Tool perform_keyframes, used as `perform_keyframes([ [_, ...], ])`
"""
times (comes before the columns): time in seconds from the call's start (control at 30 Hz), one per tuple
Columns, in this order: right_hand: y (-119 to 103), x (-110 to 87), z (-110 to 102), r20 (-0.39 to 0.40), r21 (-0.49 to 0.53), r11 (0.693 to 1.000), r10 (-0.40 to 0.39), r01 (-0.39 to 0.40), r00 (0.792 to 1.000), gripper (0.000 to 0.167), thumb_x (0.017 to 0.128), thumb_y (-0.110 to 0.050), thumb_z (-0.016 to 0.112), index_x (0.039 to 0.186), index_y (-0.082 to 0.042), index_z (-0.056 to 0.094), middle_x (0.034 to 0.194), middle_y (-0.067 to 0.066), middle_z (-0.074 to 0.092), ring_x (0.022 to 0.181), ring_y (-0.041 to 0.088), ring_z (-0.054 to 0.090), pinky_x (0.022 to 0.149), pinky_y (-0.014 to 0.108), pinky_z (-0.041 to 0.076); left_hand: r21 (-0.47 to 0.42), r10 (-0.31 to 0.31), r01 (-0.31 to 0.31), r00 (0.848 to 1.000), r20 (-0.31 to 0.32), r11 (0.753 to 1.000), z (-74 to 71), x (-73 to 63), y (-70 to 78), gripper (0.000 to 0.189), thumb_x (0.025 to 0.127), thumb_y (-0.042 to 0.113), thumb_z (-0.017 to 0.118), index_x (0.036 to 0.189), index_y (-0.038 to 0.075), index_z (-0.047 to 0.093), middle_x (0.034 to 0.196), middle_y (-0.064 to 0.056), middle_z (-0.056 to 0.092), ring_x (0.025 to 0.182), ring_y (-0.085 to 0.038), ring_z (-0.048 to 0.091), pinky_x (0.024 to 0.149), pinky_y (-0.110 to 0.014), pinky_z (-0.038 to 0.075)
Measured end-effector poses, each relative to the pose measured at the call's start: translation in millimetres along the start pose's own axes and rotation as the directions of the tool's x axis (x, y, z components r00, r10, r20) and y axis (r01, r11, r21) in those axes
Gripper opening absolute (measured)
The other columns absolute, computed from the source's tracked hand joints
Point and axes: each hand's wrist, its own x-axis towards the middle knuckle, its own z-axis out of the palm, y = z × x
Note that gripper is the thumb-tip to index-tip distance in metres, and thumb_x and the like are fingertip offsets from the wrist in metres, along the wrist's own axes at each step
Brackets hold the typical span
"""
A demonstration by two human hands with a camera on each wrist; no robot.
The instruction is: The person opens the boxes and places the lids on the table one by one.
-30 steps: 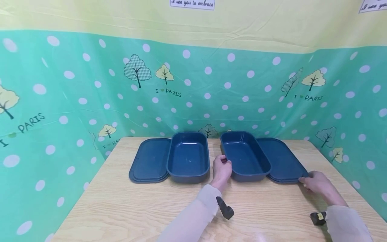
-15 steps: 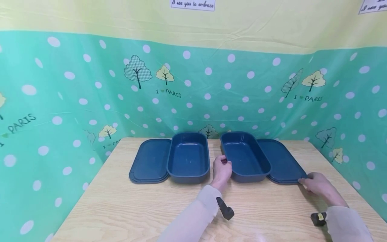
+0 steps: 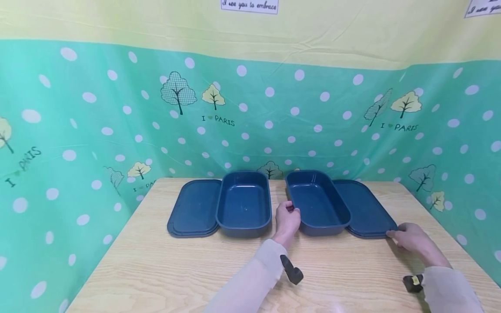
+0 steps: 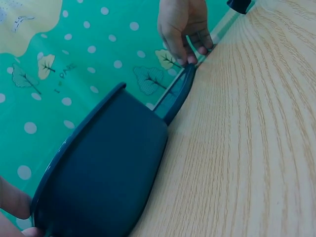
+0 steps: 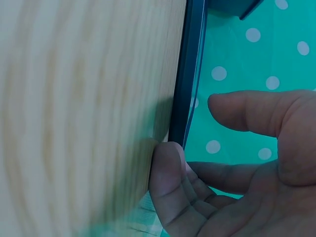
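Observation:
A dark blue rectangular food container (image 3: 317, 204) stands right of centre on the table. My left hand (image 3: 287, 221) pinches its left rim; in the left wrist view the fingers (image 4: 14, 200) show at the rim. A matching flat lid (image 3: 369, 211) lies at the container's right side. My right hand (image 3: 411, 239) touches the lid's near right corner. Seen from the right wrist, the fingertips (image 5: 168, 160) meet the lid's edge (image 5: 185, 84) while the thumb stands apart from it. A second dark blue container (image 3: 244, 206) stands left of my left hand.
Another dark blue lid (image 3: 195, 208) lies left of the second container. All of them rest toward the back of the wooden table (image 3: 176, 274). A green and yellow patterned curtain (image 3: 274, 108) hangs behind and along both sides.

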Motion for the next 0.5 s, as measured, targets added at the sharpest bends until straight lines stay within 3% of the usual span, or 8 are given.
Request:
perform_keyframes([
  [0.27, 1.3, 1.4, -0.6, -0.015, 0.002, 1.000, 0.014, -0.014, 1.000, 0.077, 0.095, -0.031, 0.050, 0.126, 0.033, 0.022, 0.118, 0.048, 0.041, 0.097, 0.048, 0.058, 0.083, 0.056, 0.047, -0.002, -0.018, 0.018, 1.000, -0.001, 1.000, -0.8, -1.2, 0.9, 0.030, 0.089, 0.002, 0.059, 0.118, -0.003, 0.058, 0.104, -0.010, 0.060, 0.099, -0.021, 0.058, 0.085, -0.034, 0.051],
  [0.5, -0.8, -1.7, -2.8, -0.039, 0.026, 1.000, 0.014, -0.013, 0.999, 0.080, 0.095, -0.035, 0.050, 0.126, 0.033, 0.023, 0.114, 0.046, 0.046, 0.091, 0.043, 0.062, 0.080, 0.054, 0.049, -0.011, -0.039, 0.039, 0.999, -0.005, 0.999, 0.8, 1.8, 2.1, 0.033, 0.086, 0.002, 0.059, 0.119, -0.002, 0.057, 0.108, -0.010, 0.060, 0.103, -0.023, 0.058, 0.089, -0.037, 0.050],
])
